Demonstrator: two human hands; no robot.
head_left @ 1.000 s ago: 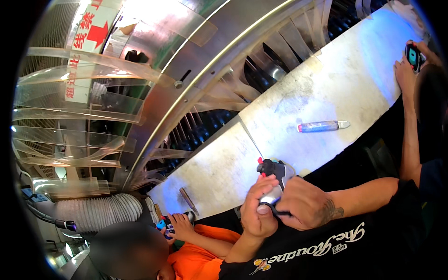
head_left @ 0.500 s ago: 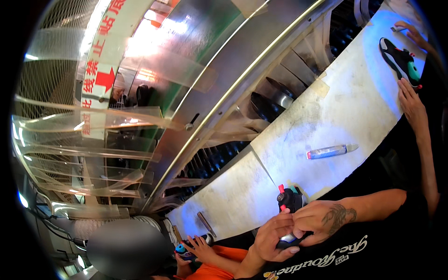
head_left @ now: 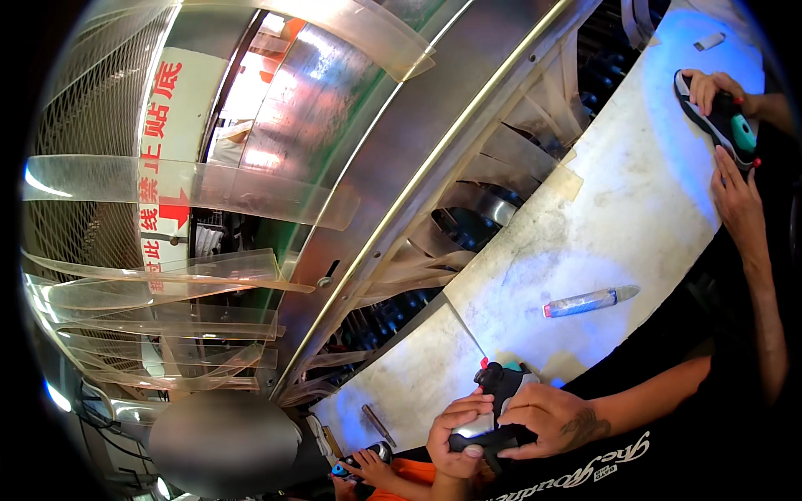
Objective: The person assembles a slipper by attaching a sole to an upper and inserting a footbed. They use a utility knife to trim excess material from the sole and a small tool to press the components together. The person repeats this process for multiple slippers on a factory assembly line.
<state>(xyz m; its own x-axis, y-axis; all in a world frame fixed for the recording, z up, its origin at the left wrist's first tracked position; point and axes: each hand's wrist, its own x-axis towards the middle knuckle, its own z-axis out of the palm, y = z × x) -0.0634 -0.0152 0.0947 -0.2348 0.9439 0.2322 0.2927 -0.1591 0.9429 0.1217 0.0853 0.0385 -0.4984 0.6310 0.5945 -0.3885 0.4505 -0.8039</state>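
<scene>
Your left hand (head_left: 454,436) and right hand (head_left: 545,417) both grip the black, silver and teal shoe (head_left: 504,382) by the long, stained white desk (head_left: 610,209)'s near edge — slacken either and it could twist, maybe drop.

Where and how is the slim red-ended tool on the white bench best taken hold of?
Probably around the middle of the slim tool, coming from above with fingers across its narrow width: it lies flat on the white bench, both long sides exposed, while its tapered grey end is better avoided.
</scene>
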